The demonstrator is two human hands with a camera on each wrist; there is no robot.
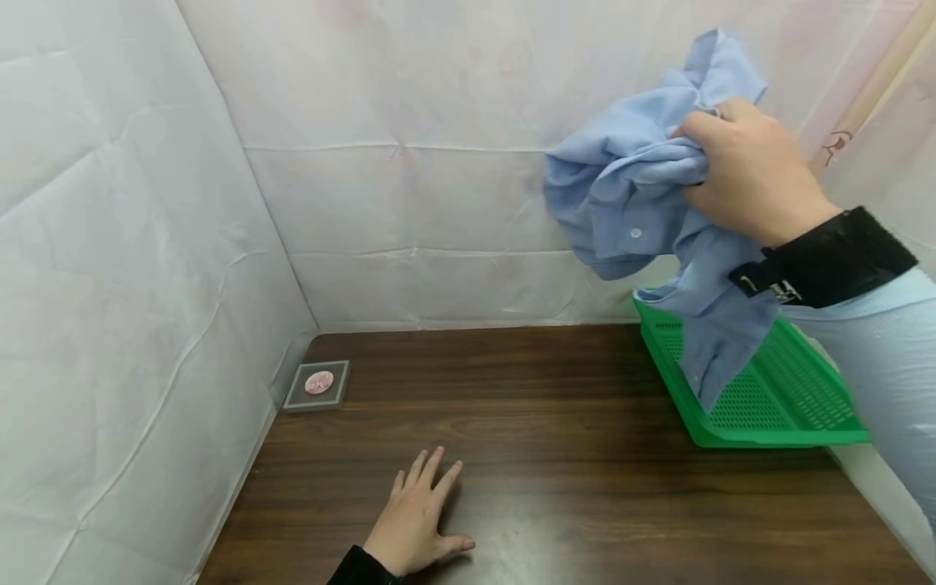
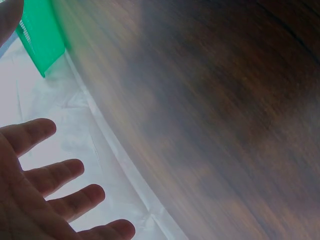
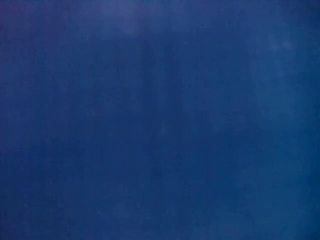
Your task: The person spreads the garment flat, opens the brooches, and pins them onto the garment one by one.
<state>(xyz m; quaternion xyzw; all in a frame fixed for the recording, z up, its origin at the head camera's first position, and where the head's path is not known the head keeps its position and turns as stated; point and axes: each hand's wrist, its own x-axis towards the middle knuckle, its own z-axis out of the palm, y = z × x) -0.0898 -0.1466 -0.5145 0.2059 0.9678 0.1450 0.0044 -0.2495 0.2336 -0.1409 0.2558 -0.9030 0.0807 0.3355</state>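
A crumpled light blue button shirt (image 1: 629, 195) hangs bunched in my right hand (image 1: 760, 171), whose fingers and thumb grip its upper part. One end of the cloth dangles over the green basket (image 1: 775, 439), overlapping its left side in the head view. Blue cloth (image 3: 160, 120) fills the whole right wrist view and hides the right fingers there. Low over the front of the wooden table (image 1: 556, 504), my left hand (image 1: 415, 520) has its fingers spread and holds nothing. Its separate fingers (image 2: 65, 175) also show in the left wrist view.
At the table's back left corner lies a small grey-edged square (image 1: 292, 400) with a pink round piece (image 1: 318, 382) in its middle. White sheeting (image 1: 439, 203) covers the walls at the back and left. The basket stands at the table's right edge.
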